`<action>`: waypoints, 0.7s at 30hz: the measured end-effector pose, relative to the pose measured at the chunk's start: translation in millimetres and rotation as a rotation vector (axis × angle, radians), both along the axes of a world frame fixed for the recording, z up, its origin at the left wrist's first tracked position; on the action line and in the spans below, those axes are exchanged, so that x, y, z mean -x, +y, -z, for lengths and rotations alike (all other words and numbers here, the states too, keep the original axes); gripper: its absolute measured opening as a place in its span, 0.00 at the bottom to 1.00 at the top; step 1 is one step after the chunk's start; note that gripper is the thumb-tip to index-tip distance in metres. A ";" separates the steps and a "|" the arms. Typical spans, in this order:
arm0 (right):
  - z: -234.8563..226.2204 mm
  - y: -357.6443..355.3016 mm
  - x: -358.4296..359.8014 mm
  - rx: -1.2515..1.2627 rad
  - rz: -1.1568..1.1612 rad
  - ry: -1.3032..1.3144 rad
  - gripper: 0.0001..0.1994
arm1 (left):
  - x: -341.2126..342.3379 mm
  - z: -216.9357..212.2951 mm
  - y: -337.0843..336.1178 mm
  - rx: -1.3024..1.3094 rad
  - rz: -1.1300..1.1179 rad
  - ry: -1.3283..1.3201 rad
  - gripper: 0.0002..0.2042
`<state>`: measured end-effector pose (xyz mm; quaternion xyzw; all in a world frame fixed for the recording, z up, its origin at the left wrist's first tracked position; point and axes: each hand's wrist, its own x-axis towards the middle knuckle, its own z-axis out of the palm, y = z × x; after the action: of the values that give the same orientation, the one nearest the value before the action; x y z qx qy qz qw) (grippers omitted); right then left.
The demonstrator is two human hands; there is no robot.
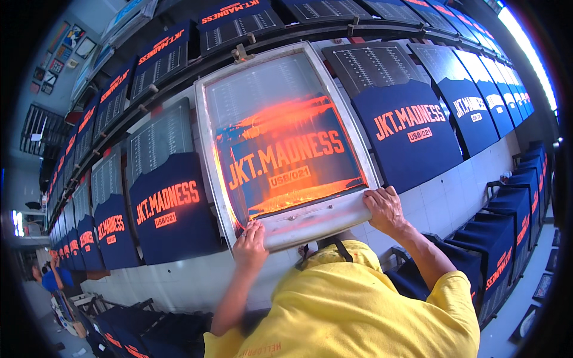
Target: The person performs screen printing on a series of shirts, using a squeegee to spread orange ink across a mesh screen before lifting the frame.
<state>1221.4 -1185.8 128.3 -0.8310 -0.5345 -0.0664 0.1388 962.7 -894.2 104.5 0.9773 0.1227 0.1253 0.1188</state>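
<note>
A screen printing frame [291,234] with pale metal sides lies over a dark board in the middle. Bright orange ink [280,116] is smeared across its mesh, thickest in a band near the close edge and a ragged patch farther up. Orange lettering shows within the mesh. My left hand [250,243] grips the near left corner, fingers over the rim. At the near right corner, my right hand [385,209] has its fingers curled over the frame edge. The undersides of both grips are hidden.
Navy shirts with orange lettering lie on boards to the left [170,206] and right [412,134]. A rail [179,83] runs behind the frame, with more boards beyond. Navy shirts on racks [489,250] stand lower right. Another person in blue [55,278] is far left.
</note>
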 end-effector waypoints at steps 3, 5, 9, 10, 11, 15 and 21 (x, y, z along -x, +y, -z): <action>6.7 16.7 -21.9 -0.007 -0.018 -0.004 0.15 | -17.4 6.1 15.9 -0.033 -0.002 -0.041 0.19; 7.4 33.7 -43.3 -0.007 -0.044 -0.001 0.14 | -35.6 3.4 30.0 -0.056 -0.007 -0.040 0.18; 10.7 75.4 -100.8 0.040 -0.073 -0.003 0.21 | -83.1 3.9 71.4 -0.094 -0.023 -0.012 0.18; 11.6 86.4 -115.2 0.058 -0.067 -0.001 0.21 | -95.6 4.6 82.2 -0.079 -0.038 -0.009 0.18; 12.5 95.9 -125.1 0.082 -0.060 0.009 0.20 | -104.2 4.6 90.4 -0.058 -0.052 0.003 0.18; 10.3 138.6 -169.5 0.009 -0.080 0.003 0.09 | -146.9 -4.7 120.0 -0.029 -0.063 -0.016 0.16; -10.1 181.9 -214.0 0.151 -0.082 0.074 0.07 | -183.6 -16.7 154.8 0.017 -0.090 0.031 0.16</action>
<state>1435.4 -1003.9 138.4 -0.8184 -0.5662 0.0104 0.0979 1146.3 -739.4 121.2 0.9717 0.1692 0.1142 0.1192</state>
